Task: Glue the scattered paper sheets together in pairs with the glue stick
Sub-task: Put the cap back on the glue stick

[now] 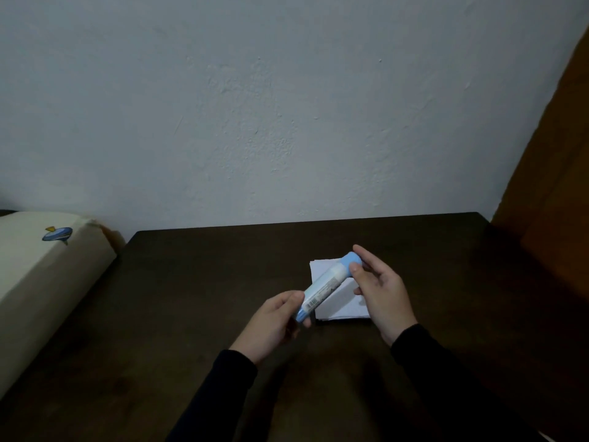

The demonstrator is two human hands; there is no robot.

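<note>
A glue stick, white with a blue cap and a blue base, is held slanted above the dark table. My left hand grips its lower end, near the barcode. My right hand pinches the blue cap between thumb and fingertips. Below the stick lies a small stack of white paper sheets, partly hidden by the stick and my right hand.
A cream cushion or box with a small blue picture lies at the table's left edge. A pale wall stands behind the table. An orange-brown surface rises at the right.
</note>
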